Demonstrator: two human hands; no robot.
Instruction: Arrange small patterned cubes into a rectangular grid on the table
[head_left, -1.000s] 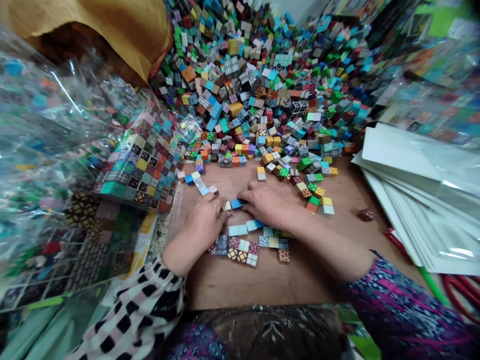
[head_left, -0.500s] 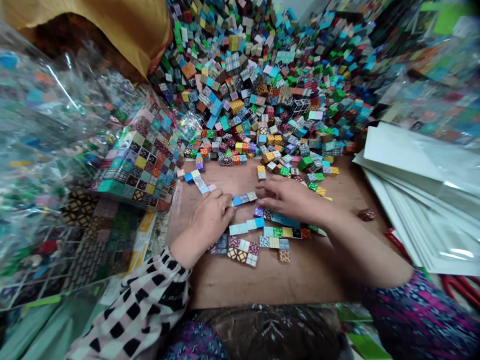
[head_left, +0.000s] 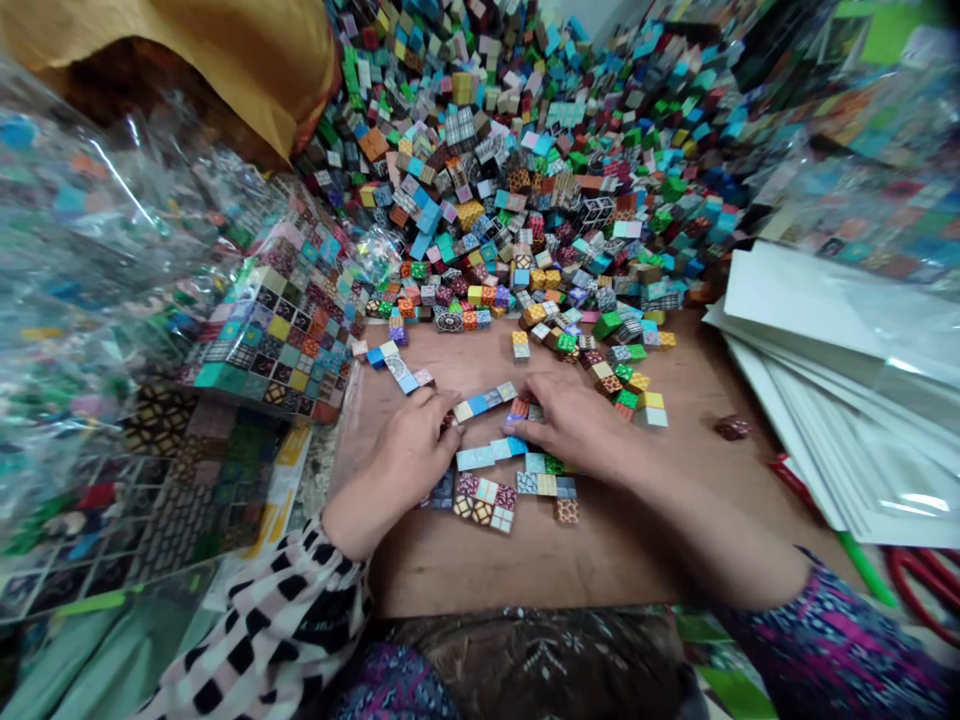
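Observation:
My left hand point(head_left: 409, 445) rests on the board with its fingers curled and thumb drawn in; a small dark bit shows by the fingertips, too little of it to name. It lies at the left end of a row of blue, grey and cream cubes point(head_left: 486, 400). My right hand point(head_left: 574, 425) has thumb and fingers closed around a small red and purple patterned cube point(head_left: 517, 413). Under the right palm, other cubes are partly hidden. Just below lie a light-blue cube row point(head_left: 491, 452), a maroon and yellow patterned block point(head_left: 485, 502) and a grey and cream row point(head_left: 546, 485).
A big heap of small patterned cubes point(head_left: 525, 180) fills the back of the wooden board point(head_left: 540, 575). Bagged cube sheets point(head_left: 270, 310) stand at left. White folded sheets point(head_left: 802, 400) and red-handled scissors point(head_left: 919, 590) lie at right, near a dark red lump point(head_left: 733, 427).
My right hand has moved down and slightly right, its thumb now at the red and purple cube. Cubes at its far side have come into sight. My left hand has shifted slightly left.

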